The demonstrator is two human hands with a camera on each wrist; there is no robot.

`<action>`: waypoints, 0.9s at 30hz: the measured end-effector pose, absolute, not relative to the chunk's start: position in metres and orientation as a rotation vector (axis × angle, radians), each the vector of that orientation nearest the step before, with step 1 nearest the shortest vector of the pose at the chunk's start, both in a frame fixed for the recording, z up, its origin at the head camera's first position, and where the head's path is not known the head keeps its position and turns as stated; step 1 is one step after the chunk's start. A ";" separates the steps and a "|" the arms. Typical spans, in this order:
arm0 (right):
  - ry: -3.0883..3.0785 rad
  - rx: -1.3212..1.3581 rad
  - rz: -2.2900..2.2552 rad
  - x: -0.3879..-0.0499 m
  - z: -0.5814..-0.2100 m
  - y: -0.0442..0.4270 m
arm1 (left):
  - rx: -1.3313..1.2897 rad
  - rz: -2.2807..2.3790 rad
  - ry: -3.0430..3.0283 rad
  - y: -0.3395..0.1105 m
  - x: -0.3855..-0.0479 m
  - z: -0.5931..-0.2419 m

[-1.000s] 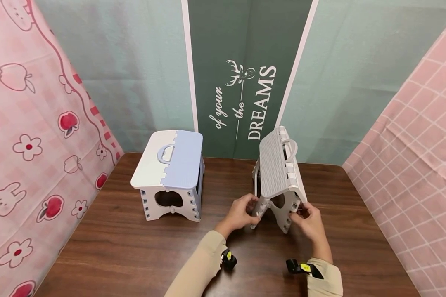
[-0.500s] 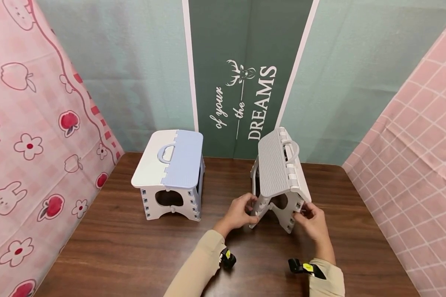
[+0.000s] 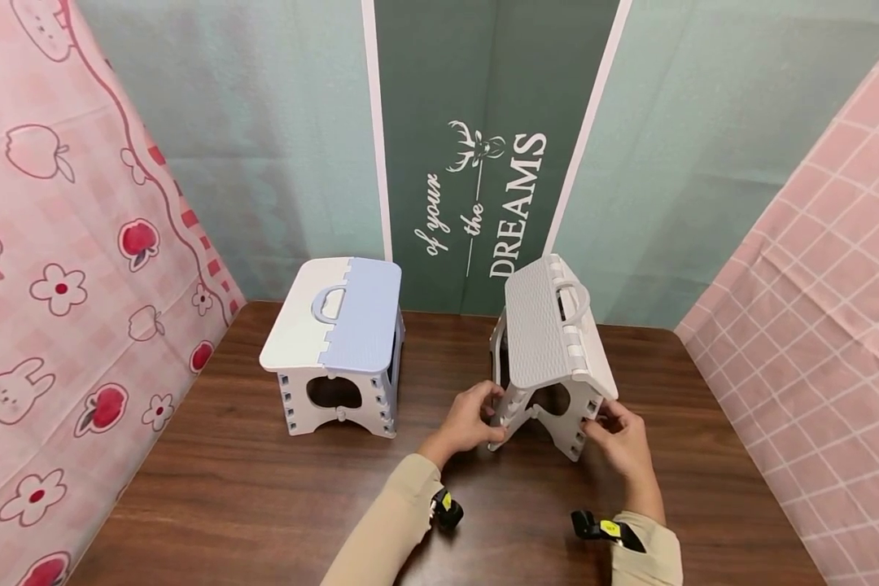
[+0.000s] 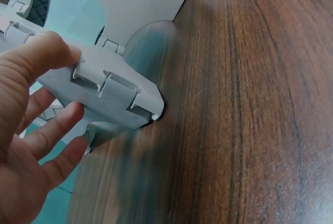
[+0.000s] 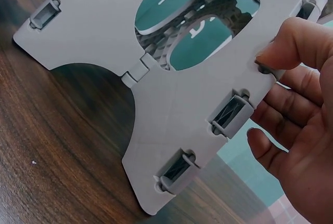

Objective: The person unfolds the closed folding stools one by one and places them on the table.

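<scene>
A grey and white folding stool [image 3: 536, 330] stands on the table, partly unfolded, its two seat halves sloping down from a raised ridge with a loop handle [image 3: 575, 303]. My left hand [image 3: 470, 418] pinches the near edge of its left leg, thumb on the outside and fingers curling toward the inner side. At the right leg, my right hand [image 3: 625, 439] grips the edge; in the right wrist view the thumb [image 5: 296, 44] presses the slotted end panel [image 5: 177, 96] while the fingers go behind it. Both near feet appear to touch the table.
To the left stands a white and blue folding stool [image 3: 366, 317], fully unfolded with a flat top. Printed cloths hang behind and on both sides, including a pink one [image 3: 59, 391] at left. The dark wooden table [image 3: 264, 505] runs under everything.
The stool's legs have spread wider and its seat halves have opened flatter. My right hand has moved slightly right with the right leg; my left hand has shifted slightly left.
</scene>
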State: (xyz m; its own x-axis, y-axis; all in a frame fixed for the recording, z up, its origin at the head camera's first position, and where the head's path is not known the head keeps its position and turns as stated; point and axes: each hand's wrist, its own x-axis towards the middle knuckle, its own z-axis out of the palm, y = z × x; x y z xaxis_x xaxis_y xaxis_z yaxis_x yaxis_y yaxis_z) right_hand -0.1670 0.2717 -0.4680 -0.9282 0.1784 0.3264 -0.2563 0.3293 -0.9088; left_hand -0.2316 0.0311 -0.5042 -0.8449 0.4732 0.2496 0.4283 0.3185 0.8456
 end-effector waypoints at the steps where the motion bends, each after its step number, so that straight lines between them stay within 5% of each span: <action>1: -2.232 0.067 1.632 -0.167 -0.467 0.271 | 0.864 1.591 2.516 0.031 -0.232 -0.505; 19: -2.223 0.060 1.660 -0.171 -0.466 0.274 | 1.050 1.631 2.576 0.019 -0.236 -0.508; 27: -2.290 0.083 1.668 -0.171 -0.463 0.279 | 0.930 1.548 2.556 0.020 -0.238 -0.506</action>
